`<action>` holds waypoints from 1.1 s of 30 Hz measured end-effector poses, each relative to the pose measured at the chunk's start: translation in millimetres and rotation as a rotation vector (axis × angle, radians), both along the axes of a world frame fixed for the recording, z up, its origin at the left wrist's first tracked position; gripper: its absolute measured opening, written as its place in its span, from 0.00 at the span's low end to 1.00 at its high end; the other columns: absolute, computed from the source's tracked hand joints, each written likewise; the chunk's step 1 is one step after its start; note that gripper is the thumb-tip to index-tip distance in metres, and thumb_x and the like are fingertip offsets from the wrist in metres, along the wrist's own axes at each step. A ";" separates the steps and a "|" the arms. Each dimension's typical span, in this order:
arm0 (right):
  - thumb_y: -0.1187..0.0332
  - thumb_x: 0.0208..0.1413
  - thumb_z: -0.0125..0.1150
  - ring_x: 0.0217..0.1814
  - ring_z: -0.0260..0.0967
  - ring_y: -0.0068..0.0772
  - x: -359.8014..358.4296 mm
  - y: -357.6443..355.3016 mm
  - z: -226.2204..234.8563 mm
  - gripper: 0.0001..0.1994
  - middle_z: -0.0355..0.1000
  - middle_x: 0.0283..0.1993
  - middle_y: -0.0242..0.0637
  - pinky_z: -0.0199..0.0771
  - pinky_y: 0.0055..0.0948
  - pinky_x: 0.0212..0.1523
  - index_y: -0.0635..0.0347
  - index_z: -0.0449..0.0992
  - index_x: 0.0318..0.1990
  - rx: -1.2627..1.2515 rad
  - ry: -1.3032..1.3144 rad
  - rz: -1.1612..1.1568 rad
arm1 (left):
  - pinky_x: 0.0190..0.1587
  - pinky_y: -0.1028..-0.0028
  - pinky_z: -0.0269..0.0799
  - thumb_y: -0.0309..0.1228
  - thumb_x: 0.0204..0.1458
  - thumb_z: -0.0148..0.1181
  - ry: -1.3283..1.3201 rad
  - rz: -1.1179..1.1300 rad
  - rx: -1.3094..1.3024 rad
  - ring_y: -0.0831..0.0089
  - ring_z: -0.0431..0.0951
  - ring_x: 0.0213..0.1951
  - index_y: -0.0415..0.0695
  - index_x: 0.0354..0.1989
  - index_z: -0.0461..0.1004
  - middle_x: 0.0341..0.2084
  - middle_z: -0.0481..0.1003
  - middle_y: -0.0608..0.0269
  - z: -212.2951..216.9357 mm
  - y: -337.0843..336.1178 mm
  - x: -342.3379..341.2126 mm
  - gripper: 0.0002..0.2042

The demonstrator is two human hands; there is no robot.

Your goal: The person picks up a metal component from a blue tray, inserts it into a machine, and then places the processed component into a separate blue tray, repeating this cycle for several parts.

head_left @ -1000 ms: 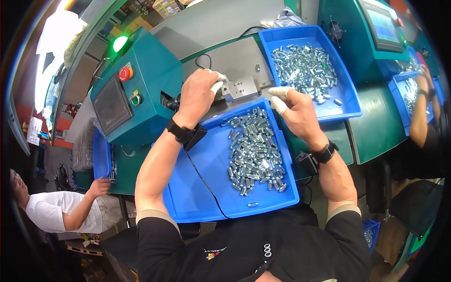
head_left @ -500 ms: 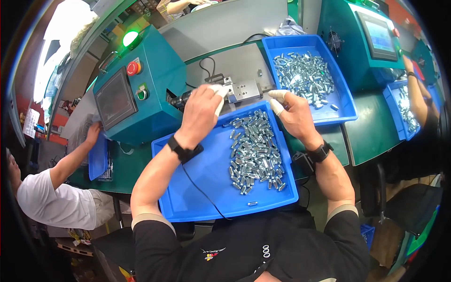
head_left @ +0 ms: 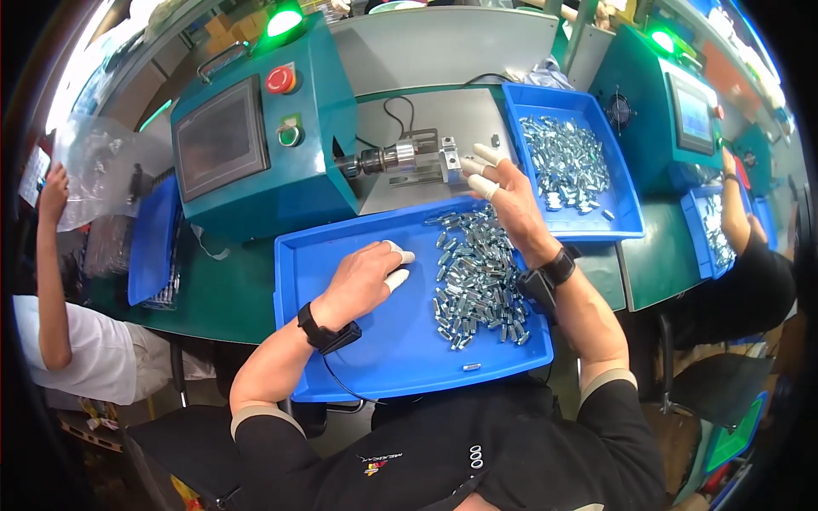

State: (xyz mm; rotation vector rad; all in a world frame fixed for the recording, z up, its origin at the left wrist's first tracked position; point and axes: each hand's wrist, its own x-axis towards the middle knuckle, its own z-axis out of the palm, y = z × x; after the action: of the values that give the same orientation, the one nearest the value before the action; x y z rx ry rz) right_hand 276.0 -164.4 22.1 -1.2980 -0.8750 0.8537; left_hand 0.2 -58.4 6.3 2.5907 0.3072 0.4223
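Observation:
My left hand (head_left: 360, 279), with white finger cots, hangs over the bare left part of the near blue tray (head_left: 341, 341). Its thumb and fingertips are apart, and nothing shows between them. My right hand (head_left: 515, 204), also in finger cots, reaches to the right end of a metal fixture (head_left: 450, 158) with its fingers spread. Whether those fingertips touch the fixture I cannot tell. Left of the fixture, a round metal chuck (head_left: 388, 158) sticks out of a teal machine (head_left: 315, 128). A heap of shiny metal hex sleeves (head_left: 477, 281) fills the tray's right side.
Behind my right hand stands a second blue tray (head_left: 630, 213) with more metal sleeves. One loose sleeve (head_left: 495, 140) lies on the grey plate. At left, a co-worker's hand (head_left: 54, 192) holds a clear plastic bag (head_left: 102, 166). Another teal machine (head_left: 643, 111) stands at right.
My left hand has drawn back from the fixture to above the near tray, uncovering the chuck. My right hand stays by the fixture. The left co-worker's hand has risen with the plastic bag; the view has shifted.

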 end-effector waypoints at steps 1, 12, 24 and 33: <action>0.68 0.69 0.64 0.74 0.72 0.41 -2.0 2.0 -1.0 0.34 0.73 0.73 0.51 0.73 0.37 0.69 0.66 0.61 0.79 0.013 -0.009 0.008 | 0.48 0.56 0.80 0.26 0.57 0.71 -0.015 0.008 -0.012 0.51 0.82 0.44 0.41 0.49 0.84 0.41 0.82 0.56 -0.2 0.8 -0.5 0.12; 0.65 0.68 0.64 0.73 0.73 0.42 -18.3 22.3 10.9 0.33 0.74 0.72 0.52 0.74 0.34 0.65 0.69 0.63 0.77 -0.082 -0.124 0.127 | 0.46 0.56 0.79 0.30 0.56 0.72 0.032 -0.074 0.014 0.54 0.80 0.46 0.43 0.52 0.81 0.40 0.78 0.59 -8.5 8.1 -11.8 0.15; 0.65 0.69 0.64 0.70 0.75 0.39 -6.8 26.8 9.8 0.32 0.75 0.71 0.51 0.75 0.32 0.61 0.67 0.65 0.77 -0.085 -0.110 0.162 | 0.48 0.54 0.79 0.29 0.55 0.73 0.037 -0.047 -0.047 0.53 0.80 0.47 0.42 0.53 0.81 0.42 0.78 0.58 -8.4 9.7 -11.5 0.17; 0.66 0.73 0.60 0.64 0.79 0.34 30.8 17.1 5.3 0.28 0.78 0.67 0.47 0.78 0.25 0.54 0.66 0.65 0.76 -0.144 -0.115 0.044 | 0.49 0.56 0.79 0.28 0.56 0.73 0.017 -0.053 -0.119 0.53 0.80 0.49 0.41 0.53 0.81 0.45 0.80 0.58 -10.5 13.0 -14.5 0.17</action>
State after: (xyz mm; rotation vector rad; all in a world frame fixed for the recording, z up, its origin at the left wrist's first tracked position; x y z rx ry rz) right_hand 306.8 -147.3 27.4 -1.4692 -0.9495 0.8965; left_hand -14.3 -45.4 -4.2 2.4812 0.2614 0.3523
